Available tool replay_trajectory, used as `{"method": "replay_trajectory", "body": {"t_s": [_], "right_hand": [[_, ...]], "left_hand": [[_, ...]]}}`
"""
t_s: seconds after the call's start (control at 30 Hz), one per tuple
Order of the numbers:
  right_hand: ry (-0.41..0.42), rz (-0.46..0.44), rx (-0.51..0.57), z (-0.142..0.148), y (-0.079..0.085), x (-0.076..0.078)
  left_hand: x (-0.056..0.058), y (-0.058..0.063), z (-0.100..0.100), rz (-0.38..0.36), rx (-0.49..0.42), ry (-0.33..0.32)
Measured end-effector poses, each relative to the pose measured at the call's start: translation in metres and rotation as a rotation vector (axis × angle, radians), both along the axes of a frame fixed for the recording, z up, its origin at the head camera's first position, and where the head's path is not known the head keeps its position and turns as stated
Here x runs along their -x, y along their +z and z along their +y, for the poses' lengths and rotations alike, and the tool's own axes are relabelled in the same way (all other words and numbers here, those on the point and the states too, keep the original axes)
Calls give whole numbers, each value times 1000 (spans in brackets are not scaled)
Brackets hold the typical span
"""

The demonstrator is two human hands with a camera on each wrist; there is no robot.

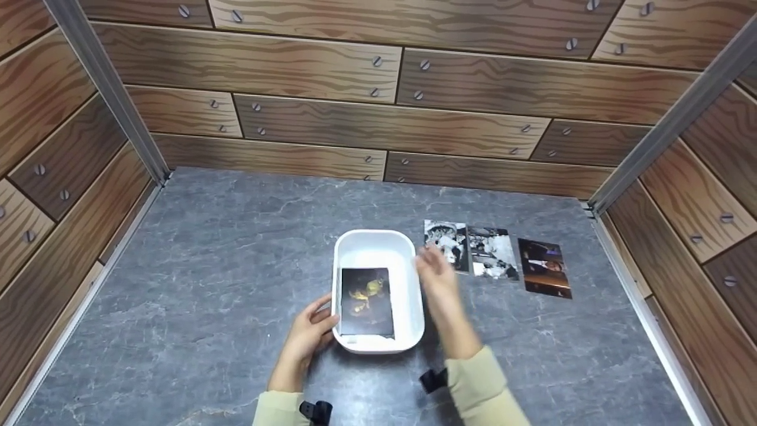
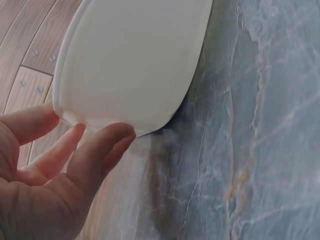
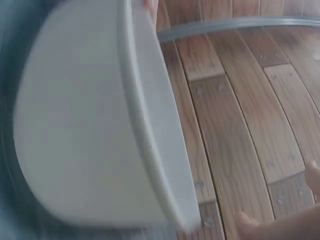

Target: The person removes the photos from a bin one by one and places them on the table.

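A white rectangular tub (image 1: pixel 419 313) with rounded corners stands on the dark tabletop. Inside it lies a dark photo print (image 1: pixel 366 302) with yellow shapes, toward its near left. My left hand (image 1: pixel 309 331) holds the tub's near left side; in the left wrist view the thumb and fingertips meet its rim and outer wall. Just beyond the tub's right wall, my right hand (image 1: pixel 439 281) is raised and slightly blurred. Its fingertips (image 3: pixel 246 222) stand apart from the tub in the right wrist view, and nothing shows between them.
Right of the tub, two black-and-white photo prints (image 1: pixel 447 231) (image 1: pixel 492 251) lie side by side. A colour photo print (image 1: pixel 544 269) is farther right. Wood-patterned panels (image 1: pixel 331 118) enclose the back and sides of the grey marbled tabletop (image 1: pixel 225 266).
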State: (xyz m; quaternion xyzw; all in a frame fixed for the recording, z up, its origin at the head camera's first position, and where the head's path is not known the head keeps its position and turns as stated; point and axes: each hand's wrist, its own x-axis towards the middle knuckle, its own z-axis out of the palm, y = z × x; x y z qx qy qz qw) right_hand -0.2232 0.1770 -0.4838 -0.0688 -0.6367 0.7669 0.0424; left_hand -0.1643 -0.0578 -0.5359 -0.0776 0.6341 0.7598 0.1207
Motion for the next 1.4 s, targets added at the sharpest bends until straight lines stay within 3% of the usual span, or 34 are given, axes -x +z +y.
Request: {"method": "replay_trajectory", "body": {"t_s": [0.2,0.43,0.57,0.67,0.73,0.83,0.9,0.97,1.1,1.4], "right_hand": [[105,-47,-70,-33,-20,-11],[85,-208,-211,-47,-41,-19],[69,-282,-275,-47,-50,-15],[70,-296,-293,-42,-76,-3],[87,-269,-306,-34,-111,11],[109,-286,-308,-32,-129,20],[117,-314,-319,-36,-119,16],[112,-366,-338,-45,-88,5],[124,-397,-431,-54,-56,-5],[100,-436,-522,-58,-48,-4]], "left_hand": [[-1,0,-1,-1,4,5],[-1,0,1,-14,7,0],[0,0,3,-4,5,0],[1,0,3,-5,-3,6],[1,1,3,-10,-5,10],[0,0,3,-15,-5,16],[0,-1,2,-15,-6,18],[-1,-1,2,-11,-5,15],[-1,-1,1,-5,-9,10],[0,2,0,-13,12,0]]}}
